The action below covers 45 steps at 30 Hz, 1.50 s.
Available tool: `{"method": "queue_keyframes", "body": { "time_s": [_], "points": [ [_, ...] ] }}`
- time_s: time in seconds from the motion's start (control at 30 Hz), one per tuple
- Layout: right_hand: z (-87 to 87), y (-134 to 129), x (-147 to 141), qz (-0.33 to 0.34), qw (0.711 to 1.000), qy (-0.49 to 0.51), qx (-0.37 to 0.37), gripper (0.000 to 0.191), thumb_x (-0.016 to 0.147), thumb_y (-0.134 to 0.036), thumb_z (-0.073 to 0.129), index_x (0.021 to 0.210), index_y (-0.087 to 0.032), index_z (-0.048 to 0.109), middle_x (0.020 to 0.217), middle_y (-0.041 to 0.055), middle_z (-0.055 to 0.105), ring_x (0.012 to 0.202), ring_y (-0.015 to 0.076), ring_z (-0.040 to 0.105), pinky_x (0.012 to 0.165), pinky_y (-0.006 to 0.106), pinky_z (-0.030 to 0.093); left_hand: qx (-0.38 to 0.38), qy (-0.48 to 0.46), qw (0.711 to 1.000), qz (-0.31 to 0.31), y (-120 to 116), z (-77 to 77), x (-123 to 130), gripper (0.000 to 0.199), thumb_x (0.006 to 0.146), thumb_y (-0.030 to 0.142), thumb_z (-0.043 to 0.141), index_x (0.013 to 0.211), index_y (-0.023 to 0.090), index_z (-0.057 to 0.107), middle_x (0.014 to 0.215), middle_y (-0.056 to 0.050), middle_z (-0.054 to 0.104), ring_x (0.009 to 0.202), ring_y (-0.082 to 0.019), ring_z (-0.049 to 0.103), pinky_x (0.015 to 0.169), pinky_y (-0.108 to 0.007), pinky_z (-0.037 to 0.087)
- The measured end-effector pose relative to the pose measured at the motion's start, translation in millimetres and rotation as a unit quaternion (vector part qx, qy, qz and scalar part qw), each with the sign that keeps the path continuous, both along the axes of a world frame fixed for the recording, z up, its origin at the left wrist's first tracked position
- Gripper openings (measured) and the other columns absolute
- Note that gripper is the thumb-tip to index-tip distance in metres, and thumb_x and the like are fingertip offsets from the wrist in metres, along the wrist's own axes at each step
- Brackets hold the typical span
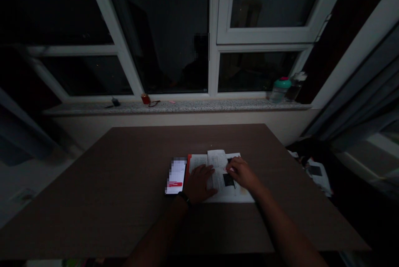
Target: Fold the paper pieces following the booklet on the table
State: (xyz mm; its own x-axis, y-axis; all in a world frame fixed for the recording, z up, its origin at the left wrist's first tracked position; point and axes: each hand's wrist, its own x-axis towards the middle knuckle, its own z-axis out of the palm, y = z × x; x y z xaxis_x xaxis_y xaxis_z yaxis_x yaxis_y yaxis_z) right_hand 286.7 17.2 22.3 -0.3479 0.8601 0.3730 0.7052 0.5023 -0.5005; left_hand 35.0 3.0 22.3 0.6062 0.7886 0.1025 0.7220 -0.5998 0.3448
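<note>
An open book (246,195) with printed pages and a red edge at its left lies on the brown table (131,167). My left hand (200,184) rests spread on the left part of the book, fingers apart, with a dark band at the wrist. Over the right page, my right hand (241,172) has its fingers curled together near a dark picture; whatever they hold, if anything, is too small to make out. A narrower printed sheet or page (217,158) sticks up past the book's top edge between the hands. Left of the book lies a phone (177,173) with its screen lit.
Behind the table, the speckled windowsill (193,106) holds a small red object (145,99), a small dark bottle (115,102) and a green-lidded bottle (281,89) beside a clear one (297,86). Papers (319,175) lie beyond the right edge.
</note>
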Motion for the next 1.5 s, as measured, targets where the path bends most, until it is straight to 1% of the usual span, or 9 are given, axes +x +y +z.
{"method": "queue_keyframes", "body": {
  "time_s": [0.13,0.3,0.4,0.57,0.73,0.9,1.13,1.37,1.5],
  "points": [
    [-5.0,4,12,-0.001,0.999,0.03,-0.02,0.009,0.084,-0.02,0.058,0.079,-0.021,0.066,0.083,0.0036,0.06,0.085,0.0201,0.057,0.087,0.036,0.041,-0.001,0.0,1.0,0.004,0,1.8,0,0.074,0.077,0.053,0.067,0.142,0.026,0.041,0.151,-0.003,0.037,0.138,-0.033,0.029,0.112,-0.052,0.027],
    [-8.5,7,20,-0.018,0.999,0.024,-0.03,0.008,0.081,-0.018,0.06,0.075,-0.021,0.064,0.079,0.0029,0.059,0.08,0.0192,0.056,0.08,0.033,0.042,-0.014,0.009,1.0,0.002,0,3.8,0,0.076,0.077,0.054,0.067,0.142,0.027,0.04,0.152,-0.003,0.035,0.139,-0.033,0.028,0.112,-0.052,0.027],
    [-10.0,7,19,-0.039,0.999,0.024,-0.021,0.008,0.082,-0.02,0.06,0.075,-0.021,0.063,0.078,0.0024,0.058,0.079,0.0191,0.055,0.08,0.033,0.041,-0.014,0.007,1.0,0.005,1,2.4,-1,0.076,0.077,0.056,0.066,0.142,0.029,0.039,0.152,-0.002,0.034,0.139,-0.033,0.027,0.112,-0.052,0.027],
    [-6.9,6,12,-0.07,0.997,0.02,-0.027,0.012,0.083,-0.026,0.063,0.073,-0.02,0.059,0.079,0.0029,0.057,0.078,0.0193,0.053,0.072,0.03,0.04,-0.006,0.0,1.0,-0.004,2,-0.9,-1,0.076,0.078,0.057,0.065,0.143,0.029,0.039,0.152,-0.003,0.035,0.139,-0.033,0.029,0.112,-0.051,0.026],
    [-5.2,5,14,-0.061,0.997,0.014,-0.047,0.007,0.078,-0.022,0.067,0.08,-0.021,0.06,0.085,0.0032,0.058,0.083,0.02,0.054,0.075,0.03,0.04,-0.016,0.007,1.0,0.007,1,1.3,0,0.077,0.076,0.058,0.066,0.143,0.029,0.039,0.152,-0.002,0.035,0.138,-0.034,0.028,0.111,-0.053,0.028],
    [-8.8,6,18,-0.048,0.997,0.011,-0.051,0.019,0.072,-0.019,0.071,0.087,-0.021,0.059,0.091,0.0031,0.06,0.088,0.0209,0.054,0.077,0.031,0.04,-0.019,0.014,1.0,0.004,0,5.6,0,0.077,0.077,0.057,0.066,0.142,0.027,0.04,0.152,-0.003,0.034,0.139,-0.033,0.027,0.112,-0.052,0.027],
    [-13.2,8,12,-0.076,0.996,0.028,-0.036,0.021,0.075,-0.021,0.068,0.094,-0.021,0.057,0.094,0.0043,0.061,0.089,0.0218,0.055,0.079,0.033,0.041,-0.009,0.009,1.0,0.004,1,1.8,0,0.075,0.078,0.056,0.066,0.142,0.028,0.04,0.152,-0.002,0.035,0.139,-0.033,0.028,0.112,-0.052,0.027],
    [-8.1,4,20,-0.025,0.997,0.009,-0.066,0.038,0.073,-0.021,0.07,0.108,-0.022,0.057,0.104,0.0059,0.06,0.096,0.0224,0.056,0.084,0.035,0.041,-0.015,0.014,1.0,0.005,0,2.6,1,0.077,0.077,0.056,0.067,0.143,0.029,0.039,0.152,-0.002,0.034,0.139,-0.033,0.027,0.112,-0.053,0.026],
    [-7.7,2,23,0.005,0.997,0.028,-0.072,0.041,0.071,-0.021,0.072,0.11,-0.022,0.058,0.102,0.0055,0.06,0.093,0.0211,0.056,0.081,0.033,0.043,-0.014,0.011,1.0,0.005,0,2.2,1,0.076,0.077,0.054,0.068,0.142,0.028,0.039,0.152,-0.002,0.034,0.139,-0.032,0.027,0.113,-0.052,0.026]
  ]
}}
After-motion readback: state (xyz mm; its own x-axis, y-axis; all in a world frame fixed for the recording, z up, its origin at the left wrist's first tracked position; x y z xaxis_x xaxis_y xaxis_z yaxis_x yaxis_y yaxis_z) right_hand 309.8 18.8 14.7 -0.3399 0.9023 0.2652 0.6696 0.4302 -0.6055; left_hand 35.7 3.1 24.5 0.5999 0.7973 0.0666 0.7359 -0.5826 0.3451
